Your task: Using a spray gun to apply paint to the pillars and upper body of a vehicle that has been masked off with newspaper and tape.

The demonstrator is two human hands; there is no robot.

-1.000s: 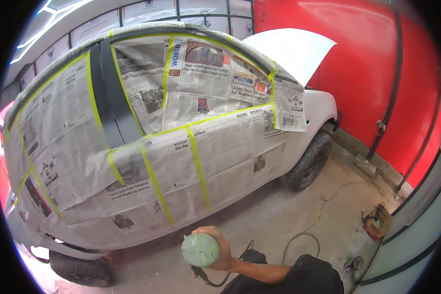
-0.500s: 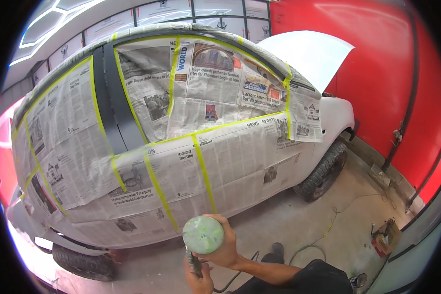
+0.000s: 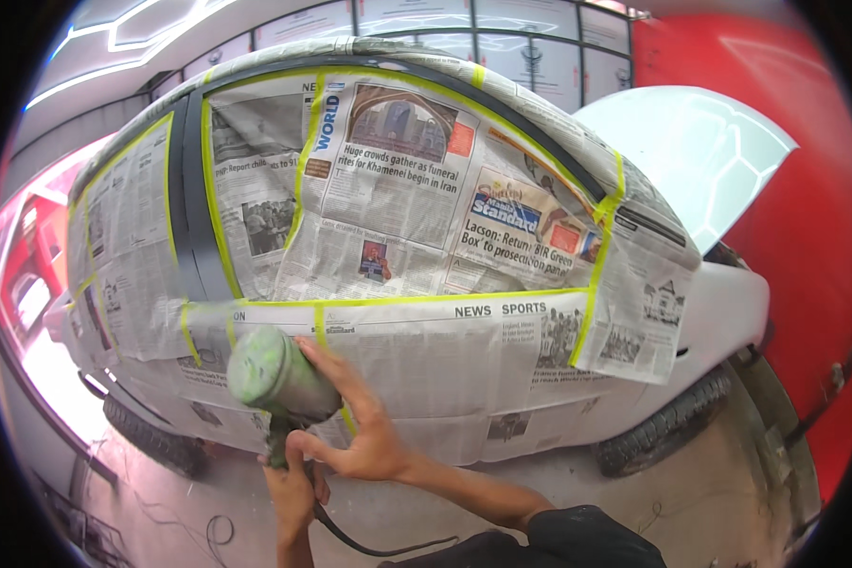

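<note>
Both my hands are on a spray gun [image 3: 282, 371] with a rounded cup stained pale green, tilted with its top toward the left. My left hand [image 3: 292, 488] is closed around the handle below the cup. Along the cup's right side lies my right hand [image 3: 362, 437], its fingers reaching up the cup and its thumb near the gun's body. Behind the gun stands a car whose side is masked with newspaper [image 3: 426, 364] and yellow-green tape [image 3: 417, 300]. The gun's nozzle cannot be made out.
A dark hose [image 3: 360, 544] trails from the gun to the right. The raised white hood [image 3: 691, 156] and front wheel [image 3: 667, 426] are at the right, the rear wheel [image 3: 156, 440] at lower left. A bare dark pillar [image 3: 199, 208] separates the windows. Red wall [image 3: 814, 180] stands beyond.
The spray gun has moved up and left in the picture, and its cup now shows more of its side. My right hand has shifted along the cup. The view has turned too.
</note>
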